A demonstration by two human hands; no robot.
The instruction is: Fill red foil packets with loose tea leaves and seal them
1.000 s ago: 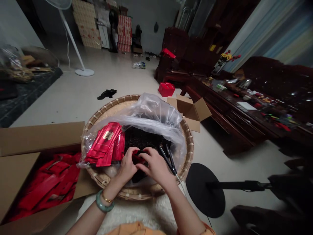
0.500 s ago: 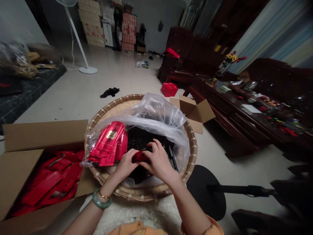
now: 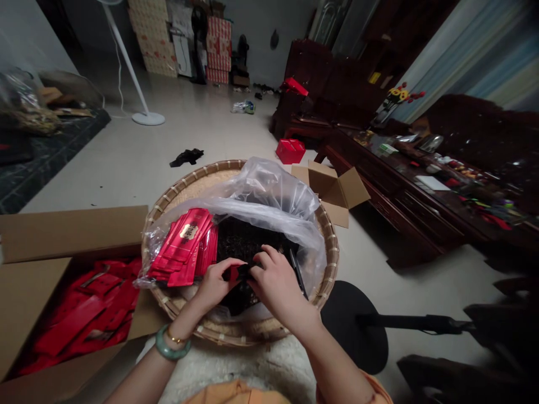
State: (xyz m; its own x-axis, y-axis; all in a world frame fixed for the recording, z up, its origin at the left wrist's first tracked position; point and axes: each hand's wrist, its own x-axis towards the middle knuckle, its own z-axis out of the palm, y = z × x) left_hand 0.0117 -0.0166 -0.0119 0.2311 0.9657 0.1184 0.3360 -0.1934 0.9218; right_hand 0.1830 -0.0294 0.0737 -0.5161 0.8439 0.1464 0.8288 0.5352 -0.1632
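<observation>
My left hand (image 3: 214, 285) is closed on a small red packet (image 3: 231, 273), holding it upright over the basket. Close on its right, my right hand (image 3: 278, 283) has its fingers curled beside the packet's dark mouth; its fingertips hide what they hold. Below both hands lie loose dark leaves, like tea (image 3: 240, 238), in a clear plastic bag (image 3: 273, 185). The bag lines a round woven basket (image 3: 177, 187). Left of the leaves, a fanned pile of flat red packets (image 3: 181, 252) rests on the bag. A slim black tool (image 3: 298, 272) shows partly behind my right hand.
An open carton (image 3: 33, 233) full of red packets stands at the left. Beyond the basket are a smaller open carton (image 3: 353, 188) and a red box (image 3: 290, 151). A black round stand base (image 3: 353, 331) is at the right, beside a long dark wooden table (image 3: 404, 207).
My right hand lifted off the packet's top, then turned with its fingers curling down beside it. The packet went from low between both hands to upright in my left. The view shifted slightly.
</observation>
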